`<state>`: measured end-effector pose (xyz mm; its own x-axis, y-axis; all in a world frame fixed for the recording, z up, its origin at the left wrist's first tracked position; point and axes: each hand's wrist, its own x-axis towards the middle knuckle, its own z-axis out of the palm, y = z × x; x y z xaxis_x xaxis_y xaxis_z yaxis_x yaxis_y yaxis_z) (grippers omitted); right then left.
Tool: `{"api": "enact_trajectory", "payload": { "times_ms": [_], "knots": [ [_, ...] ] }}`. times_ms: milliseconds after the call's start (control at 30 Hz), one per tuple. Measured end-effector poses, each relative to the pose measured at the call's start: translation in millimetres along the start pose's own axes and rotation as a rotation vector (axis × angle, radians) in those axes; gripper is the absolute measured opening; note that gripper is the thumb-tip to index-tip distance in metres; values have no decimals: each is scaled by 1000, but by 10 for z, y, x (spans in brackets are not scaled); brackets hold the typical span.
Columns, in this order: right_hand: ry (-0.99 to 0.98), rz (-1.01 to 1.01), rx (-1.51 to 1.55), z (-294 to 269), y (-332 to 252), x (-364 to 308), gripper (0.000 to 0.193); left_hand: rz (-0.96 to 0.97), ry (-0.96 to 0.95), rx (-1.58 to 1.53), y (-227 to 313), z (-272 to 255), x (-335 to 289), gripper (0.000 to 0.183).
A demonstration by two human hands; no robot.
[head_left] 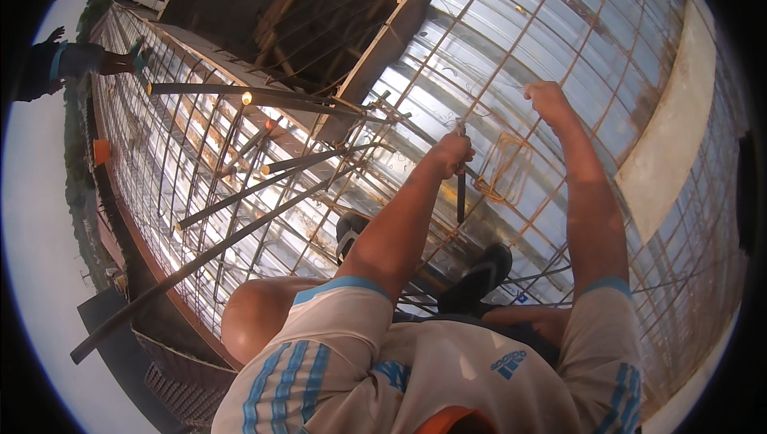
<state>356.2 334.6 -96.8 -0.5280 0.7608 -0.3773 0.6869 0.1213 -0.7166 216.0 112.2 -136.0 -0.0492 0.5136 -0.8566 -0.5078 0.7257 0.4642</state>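
Note:
My left hand (454, 153) is closed around a dark metal hand tool (461, 198) that looks like pincers. Its head pokes up above my fist beside a rebar crossing, and its handle hangs below. Farther right, my right hand (547, 101) is raised over the rebar mesh (511, 50) with its fingers closed. Fine wire strands show near its fingertips, but whether it grips one is unclear. Between my hands, a loose bundle of tan tie wire (507, 170) lies on the mesh. Thin wire ends curl around the bars by the tool's head.
Shiny corrugated metal decking (479, 2) lies under the bars. Long steel bars (216, 254) stick out at the left. Beyond is a board-edged opening (319, 26) with timber inside. A pale plank (675, 122) crosses the right side. Another person (76, 62) stands far left. My shoe (479, 274) rests near the bars.

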Motion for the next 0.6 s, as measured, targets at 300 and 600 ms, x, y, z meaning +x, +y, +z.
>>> {"api": "enact_trajectory", "payload": {
  "times_ms": [300, 600],
  "knots": [
    [-89, -124, 5, -185, -706, -268, 37, 561, 205, -314, 836, 35, -410, 60],
    [152, -467, -122, -372, -1205, -622, 25, 747, 197, -457, 1543, 118, -793, 40]
  ]
}}
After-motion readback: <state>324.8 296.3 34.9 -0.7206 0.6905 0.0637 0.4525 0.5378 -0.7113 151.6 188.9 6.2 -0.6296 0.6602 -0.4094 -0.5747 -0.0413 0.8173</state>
